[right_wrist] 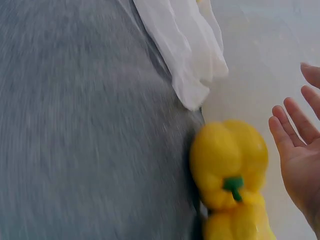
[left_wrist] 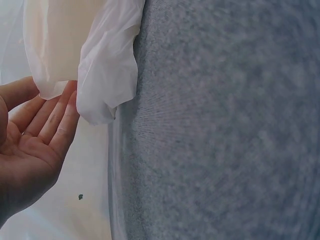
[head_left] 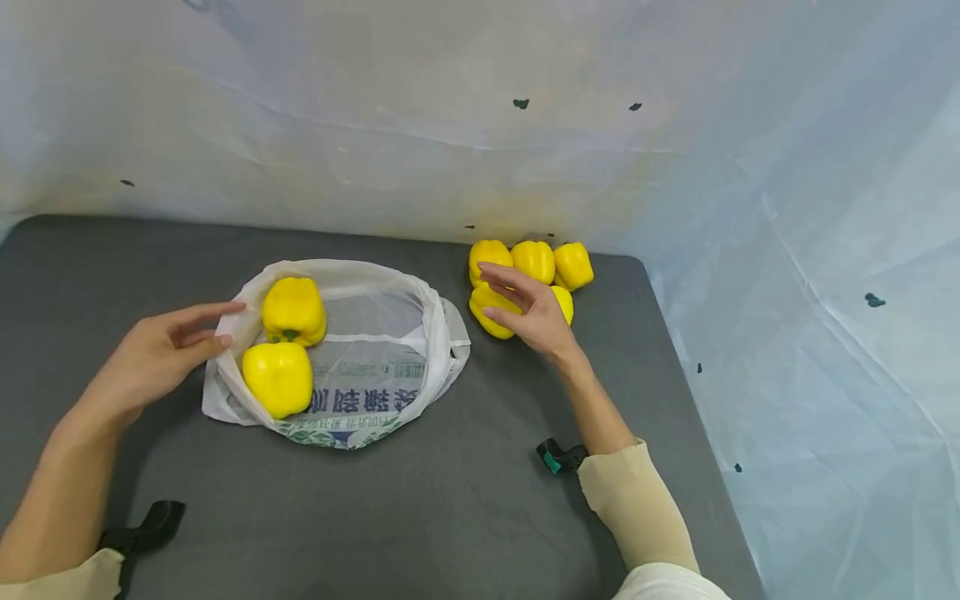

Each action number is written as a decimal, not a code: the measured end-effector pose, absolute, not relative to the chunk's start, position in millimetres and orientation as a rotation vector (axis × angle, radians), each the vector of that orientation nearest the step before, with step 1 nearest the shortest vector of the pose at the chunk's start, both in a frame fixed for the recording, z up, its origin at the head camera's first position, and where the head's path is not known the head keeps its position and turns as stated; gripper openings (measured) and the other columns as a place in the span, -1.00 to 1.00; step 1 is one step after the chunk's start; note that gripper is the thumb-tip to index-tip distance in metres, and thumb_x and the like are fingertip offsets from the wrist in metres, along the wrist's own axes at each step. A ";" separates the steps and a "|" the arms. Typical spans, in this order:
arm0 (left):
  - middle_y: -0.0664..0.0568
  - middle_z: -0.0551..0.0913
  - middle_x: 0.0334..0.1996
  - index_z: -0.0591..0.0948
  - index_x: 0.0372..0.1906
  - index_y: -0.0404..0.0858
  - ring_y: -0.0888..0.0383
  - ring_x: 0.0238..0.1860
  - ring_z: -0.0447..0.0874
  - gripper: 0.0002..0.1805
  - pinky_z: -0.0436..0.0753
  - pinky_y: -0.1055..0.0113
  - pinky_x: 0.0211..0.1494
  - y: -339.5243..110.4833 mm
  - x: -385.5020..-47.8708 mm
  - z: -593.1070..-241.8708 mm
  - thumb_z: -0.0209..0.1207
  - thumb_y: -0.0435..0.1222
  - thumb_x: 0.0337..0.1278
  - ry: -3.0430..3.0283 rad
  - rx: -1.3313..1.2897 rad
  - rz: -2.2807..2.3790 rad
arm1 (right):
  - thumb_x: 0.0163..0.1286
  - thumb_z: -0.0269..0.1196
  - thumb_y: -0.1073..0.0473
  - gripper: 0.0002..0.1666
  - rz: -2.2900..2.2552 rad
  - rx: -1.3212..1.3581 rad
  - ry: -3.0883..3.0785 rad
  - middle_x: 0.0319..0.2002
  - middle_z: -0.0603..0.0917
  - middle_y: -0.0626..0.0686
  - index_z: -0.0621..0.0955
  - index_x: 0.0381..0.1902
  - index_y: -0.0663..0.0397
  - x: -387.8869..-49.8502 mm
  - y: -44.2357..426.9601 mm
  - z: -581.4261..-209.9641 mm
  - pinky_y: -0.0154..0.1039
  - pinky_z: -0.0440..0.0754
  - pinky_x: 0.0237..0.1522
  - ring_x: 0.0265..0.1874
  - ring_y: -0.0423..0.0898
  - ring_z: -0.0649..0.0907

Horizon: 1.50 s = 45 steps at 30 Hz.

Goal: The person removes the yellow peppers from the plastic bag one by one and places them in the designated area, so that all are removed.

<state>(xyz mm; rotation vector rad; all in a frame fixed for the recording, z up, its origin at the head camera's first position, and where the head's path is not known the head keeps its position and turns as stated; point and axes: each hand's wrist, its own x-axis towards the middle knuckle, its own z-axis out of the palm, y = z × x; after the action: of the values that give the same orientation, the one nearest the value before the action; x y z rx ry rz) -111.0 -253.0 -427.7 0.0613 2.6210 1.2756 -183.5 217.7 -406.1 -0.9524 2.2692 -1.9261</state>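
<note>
At far left, your left hand (head_left: 161, 354) is at the bag's (head_left: 433, 321) rim, thumb and forefinger tips apart; can't tell whether it pinches the plastic. Probably there to steady the mouth, which stands wide. Two peppers (head_left: 277, 379) sit inside, snug against the left wall, leaving room in the bag to their right. Your right hand (head_left: 536, 317) hangs over five loose peppers (head_left: 532, 261), fingers relaxed and fairly straight, grasping nothing. Their back row sits close to the table's (head_left: 450, 500) rear edge and the sheet (head_left: 337, 158); more working room lies nearer you.
</note>
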 end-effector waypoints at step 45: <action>-0.43 0.40 0.31 0.33 0.48 -0.17 -0.24 0.14 0.48 -0.35 0.47 -0.32 0.13 -246.2 -111.2 -428.2 0.16 -0.05 0.40 2.641 0.082 1.255 | 0.37 0.34 0.22 -0.37 -1.626 -0.786 2.221 0.27 0.56 0.08 0.46 0.36 0.15 -183.3 75.3 -418.8 -0.37 0.57 0.11 0.19 -0.01 0.59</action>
<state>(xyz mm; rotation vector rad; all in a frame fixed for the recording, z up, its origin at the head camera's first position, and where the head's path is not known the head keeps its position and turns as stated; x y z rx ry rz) -111.2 -246.2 -428.2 0.0825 2.6413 1.2555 -183.3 75.3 -418.8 -0.7857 2.2208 -1.6256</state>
